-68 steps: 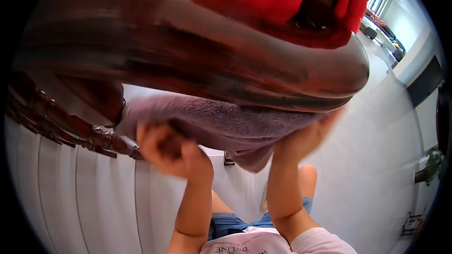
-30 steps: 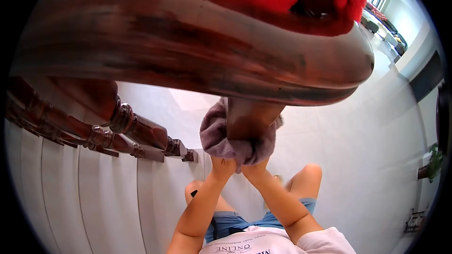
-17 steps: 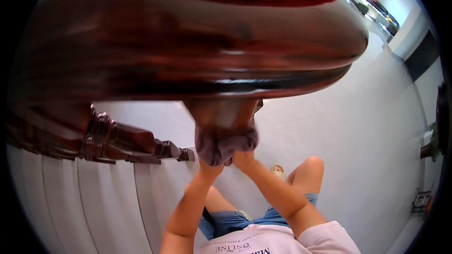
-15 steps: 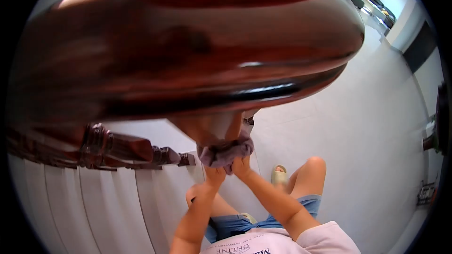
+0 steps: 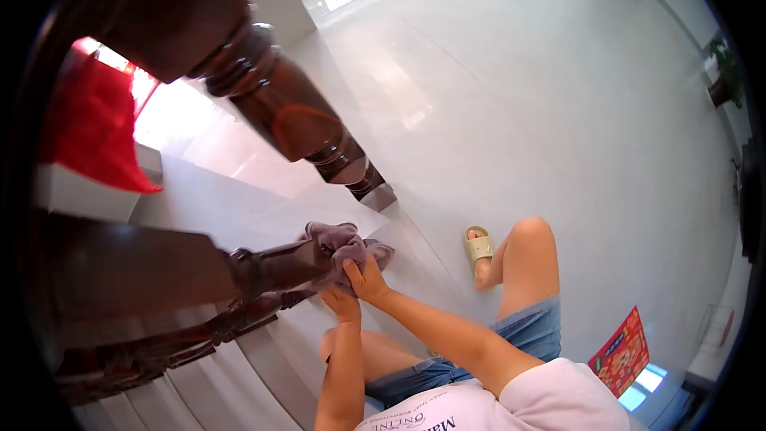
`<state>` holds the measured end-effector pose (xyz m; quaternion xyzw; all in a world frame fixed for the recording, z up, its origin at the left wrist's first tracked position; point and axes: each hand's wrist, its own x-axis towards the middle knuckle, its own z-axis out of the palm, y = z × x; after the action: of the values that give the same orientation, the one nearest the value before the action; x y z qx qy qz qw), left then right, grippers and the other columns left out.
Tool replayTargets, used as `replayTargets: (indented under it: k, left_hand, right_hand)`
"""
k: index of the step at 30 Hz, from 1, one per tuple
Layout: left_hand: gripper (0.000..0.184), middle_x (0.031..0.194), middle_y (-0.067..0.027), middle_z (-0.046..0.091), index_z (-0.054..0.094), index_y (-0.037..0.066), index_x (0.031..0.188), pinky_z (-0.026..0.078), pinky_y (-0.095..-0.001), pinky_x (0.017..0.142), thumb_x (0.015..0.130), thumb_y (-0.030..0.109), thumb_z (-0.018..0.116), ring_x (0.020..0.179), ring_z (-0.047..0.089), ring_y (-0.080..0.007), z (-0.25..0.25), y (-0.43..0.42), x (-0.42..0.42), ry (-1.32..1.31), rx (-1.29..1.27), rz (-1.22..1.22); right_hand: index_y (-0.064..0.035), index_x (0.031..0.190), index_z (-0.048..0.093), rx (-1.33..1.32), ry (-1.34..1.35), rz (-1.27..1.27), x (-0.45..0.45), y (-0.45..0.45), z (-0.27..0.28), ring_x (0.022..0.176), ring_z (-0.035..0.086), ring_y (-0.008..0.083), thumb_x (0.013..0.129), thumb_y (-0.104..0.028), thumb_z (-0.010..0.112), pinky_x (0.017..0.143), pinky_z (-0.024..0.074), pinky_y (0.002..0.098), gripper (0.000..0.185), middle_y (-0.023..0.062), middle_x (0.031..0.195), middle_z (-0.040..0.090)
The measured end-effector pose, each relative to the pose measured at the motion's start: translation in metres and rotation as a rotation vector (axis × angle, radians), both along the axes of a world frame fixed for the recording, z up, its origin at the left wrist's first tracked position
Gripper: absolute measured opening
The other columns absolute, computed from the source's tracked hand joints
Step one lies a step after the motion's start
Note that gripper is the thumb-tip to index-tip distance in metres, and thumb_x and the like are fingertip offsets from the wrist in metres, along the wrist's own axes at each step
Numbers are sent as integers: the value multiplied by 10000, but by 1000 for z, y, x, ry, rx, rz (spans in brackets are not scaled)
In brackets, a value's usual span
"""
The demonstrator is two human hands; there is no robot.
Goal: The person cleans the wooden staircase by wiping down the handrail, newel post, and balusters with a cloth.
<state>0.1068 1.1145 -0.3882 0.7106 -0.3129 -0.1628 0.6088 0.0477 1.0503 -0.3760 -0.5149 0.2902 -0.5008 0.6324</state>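
Cloth [image 5: 341, 237]: bunched around the baluster [image 5: 291, 267], low down | Right hand [image 5: 365, 279]: we grasp the cloth, thumb on top | Left hand [image 5: 342, 304]: we have it against the cloth, fingers hidden; grip, we cannot tell | Beyond: post [image 5: 295, 121], apart from our hands
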Motion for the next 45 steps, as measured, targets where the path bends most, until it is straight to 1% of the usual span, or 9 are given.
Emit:
replayTargets:
  k: [4, 9, 14, 18, 27, 30, 37, 40, 45]
  left_hand:
    - [496, 1315, -144, 435, 387, -15, 1308, 422, -349, 937, 977, 352, 350, 1153, 484, -258, -55, 8, -8, 15, 183, -76]
    - [569, 1357, -100, 412, 337, 10, 1352, 385, -329, 979, 979, 437, 286, 1209, 435, -234, -108, 8, 9, 141, 309, -122]
    - [579, 1362, -81, 391, 297, 67, 1378, 331, -326, 1031, 967, 472, 339, 1223, 417, -221, -106, 2, -4, 630, 340, -29]
    - [580, 1374, -81, 365, 274, 59, 1380, 382, -354, 999, 952, 434, 387, 1205, 442, -233, -137, 12, -9, 672, 553, -67]
    - [569, 1411, -58, 314, 196, 133, 1410, 320, -378, 1047, 966, 436, 381, 1266, 366, -215, -131, 12, 30, 340, 152, -186]
    - [552, 1413, -55, 312, 209, 139, 1409, 324, -373, 1048, 969, 430, 374, 1278, 354, -218, -104, 7, 16, 490, 257, -190]
    - [513, 1381, -57, 367, 292, 124, 1378, 361, -353, 1018, 973, 433, 356, 1245, 412, -218, -130, 23, -1, 1095, 357, -99]
    - [533, 1404, -50, 354, 276, 161, 1390, 347, -411, 1040, 961, 469, 345, 1286, 360, -236, -131, 2, -10, 905, 436, 153]
    - [651, 1428, -31, 332, 293, 199, 1396, 270, -427, 1082, 900, 620, 300, 1311, 329, -236, -166, -13, -19, 941, 115, 137]
  right_hand:
    - [2, 1089, 544, 447, 62, -152, -2, 35, -68, 991, 551, 312, 899, -266, 541, 875, 414, 370, 329, 192, 1027, 583]
    - [-7, 1114, 554, 135, 256, -316, 8, -1, -83, 1129, 449, 416, 868, -262, 534, 965, 354, 400, 354, 221, 1230, 487]
    - [-2, 1060, 573, 426, 250, 242, -10, -28, -125, 1003, 553, 287, 907, -283, 507, 896, 401, 363, 327, 179, 1064, 596]
    - [-2, 1137, 535, 339, 222, -92, -6, 7, -138, 962, 587, 263, 908, -343, 520, 857, 431, 343, 411, 168, 1024, 624]
    - [14, 1274, 437, 253, 267, -84, 21, -13, -152, 1143, 505, 281, 886, -357, 547, 978, 366, 353, 548, 167, 1211, 547]
    - [30, 1232, 469, 379, 139, 516, -9, -63, -114, 1164, 469, 339, 880, -338, 543, 976, 354, 376, 515, 229, 1235, 506]
    - [-32, 1139, 580, 622, 131, -52, -21, 46, -143, 1183, 416, 407, 881, -356, 532, 1010, 311, 422, 417, 269, 1217, 499]
    - [-32, 1150, 576, 446, 754, -334, -25, 24, -165, 1182, 421, 415, 885, -365, 518, 1009, 309, 446, 429, 275, 1196, 513]
    - [-65, 1100, 617, 222, 304, 149, 10, -41, -225, 1111, 478, 393, 867, -330, 473, 972, 346, 438, 381, 215, 1141, 574]
